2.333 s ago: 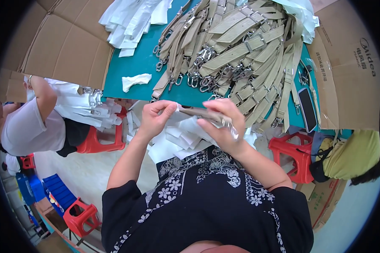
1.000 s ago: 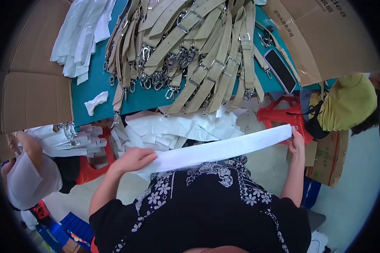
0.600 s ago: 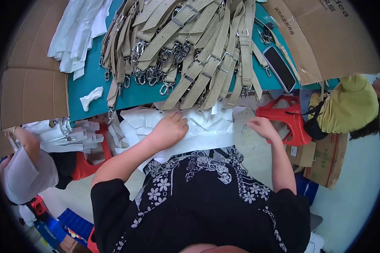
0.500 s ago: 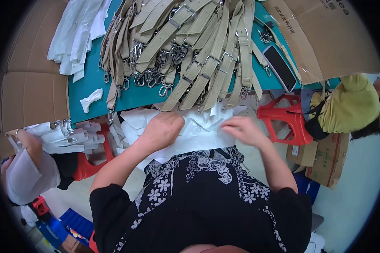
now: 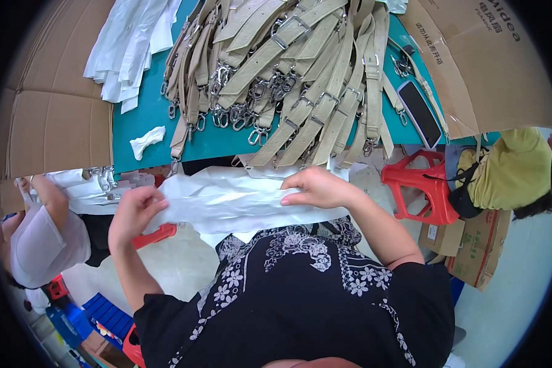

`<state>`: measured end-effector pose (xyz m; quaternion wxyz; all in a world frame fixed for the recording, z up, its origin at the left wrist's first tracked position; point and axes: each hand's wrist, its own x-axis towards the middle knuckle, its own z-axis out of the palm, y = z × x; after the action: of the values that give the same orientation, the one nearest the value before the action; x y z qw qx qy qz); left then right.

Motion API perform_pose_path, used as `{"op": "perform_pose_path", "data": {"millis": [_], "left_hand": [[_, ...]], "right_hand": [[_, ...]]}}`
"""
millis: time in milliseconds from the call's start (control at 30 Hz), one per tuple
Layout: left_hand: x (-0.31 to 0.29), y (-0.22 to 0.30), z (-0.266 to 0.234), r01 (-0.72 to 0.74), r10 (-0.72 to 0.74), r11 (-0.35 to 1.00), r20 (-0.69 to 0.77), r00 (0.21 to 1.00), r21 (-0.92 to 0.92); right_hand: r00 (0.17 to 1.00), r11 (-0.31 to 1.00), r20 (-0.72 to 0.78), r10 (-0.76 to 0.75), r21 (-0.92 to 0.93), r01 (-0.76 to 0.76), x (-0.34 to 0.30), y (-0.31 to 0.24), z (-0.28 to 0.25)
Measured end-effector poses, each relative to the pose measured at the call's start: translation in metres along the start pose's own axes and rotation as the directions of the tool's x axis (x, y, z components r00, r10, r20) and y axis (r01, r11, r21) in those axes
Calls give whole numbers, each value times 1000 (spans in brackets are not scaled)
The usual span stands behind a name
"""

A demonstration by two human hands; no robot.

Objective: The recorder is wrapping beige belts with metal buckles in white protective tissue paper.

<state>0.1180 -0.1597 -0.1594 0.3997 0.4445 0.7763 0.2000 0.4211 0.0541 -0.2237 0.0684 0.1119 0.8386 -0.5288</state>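
A long, thin white plastic sheet [image 5: 227, 195], creased and shiny, stretches across my lap below the table edge. My left hand [image 5: 135, 211] pinches its left end between thumb and fingers. Farther right, my right hand [image 5: 318, 187] grips the sheet with thumb and fingers together. Just beyond it, a heap of beige straps [image 5: 300, 92] with silver buckles and snap hooks lies on the green table [image 5: 221, 144], some ends hanging over the front edge. More white plastic shows beneath the held sheet; whether it is a separate piece I cannot tell.
White plastic strips [image 5: 126, 55] lie at the table's far left, near a crumpled white piece [image 5: 147, 142]. A phone [image 5: 418, 115] and keys [image 5: 402, 66] lie right. Cardboard [image 5: 61, 122] flanks both sides. Co-workers sit left and right; a red stool [image 5: 420, 190] stands right.
My left hand has moved left and pulled the plastic sheet out flat. My right hand has moved left onto the sheet and closed on it. The view has shifted slightly.
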Motion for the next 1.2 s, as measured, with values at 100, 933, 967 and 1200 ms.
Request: {"op": "perform_pose_path", "data": {"millis": [100, 933, 967, 1200], "left_hand": [[-8, 5, 1, 25, -24, 914, -8, 1000, 405], [77, 28, 9, -228, 447, 873, -520, 728, 431], [71, 47, 20, -357, 435, 897, -379, 817, 260], [74, 88, 86, -172, 293, 933, 392, 872, -315]], "right_hand": [[987, 972, -105, -124, -214, 99, 9, -19, 6], [968, 992, -217, -128, -27, 125, 47, -54, -28], [960, 990, -242, -144, -42, 138, 45, -54, -26], [879, 963, -396, -266, -146, 226, 23, -59, -34]]}}
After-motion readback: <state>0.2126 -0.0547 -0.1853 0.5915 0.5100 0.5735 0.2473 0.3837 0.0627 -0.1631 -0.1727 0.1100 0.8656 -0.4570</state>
